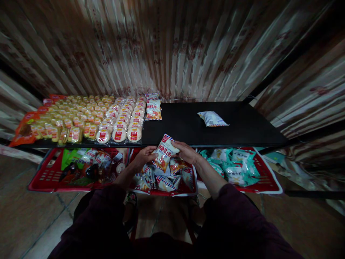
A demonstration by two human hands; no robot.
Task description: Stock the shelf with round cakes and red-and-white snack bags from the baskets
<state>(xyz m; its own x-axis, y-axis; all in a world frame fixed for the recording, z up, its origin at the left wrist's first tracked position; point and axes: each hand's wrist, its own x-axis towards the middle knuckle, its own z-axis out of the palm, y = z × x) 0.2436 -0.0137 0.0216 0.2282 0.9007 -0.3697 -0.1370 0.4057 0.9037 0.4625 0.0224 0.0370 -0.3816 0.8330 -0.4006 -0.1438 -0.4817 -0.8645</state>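
Between my two hands is a white snack bag [165, 152] with red lettering and a striped edge, tilted in front of the shelf's front edge. My left hand [145, 157] grips its left side, fingers closed on it. On the opposite side my right hand [186, 152] is closed around the upper right edge. Directly below, a red basket [172, 194] holds several matching bags [167, 182]. At the back of the black shelf [178, 124], matching snack bags [153, 109] lie beside the round white crackers [119, 134].
A pale snack bag [212, 118] lies alone on the shelf's right part. Rows of small yellow packets [75, 135] and orange packages [25, 127] fill its left. Red baskets hold mixed packets [88, 165] at left and teal bags [238, 167] at right. A curtain [172, 46] hangs behind.
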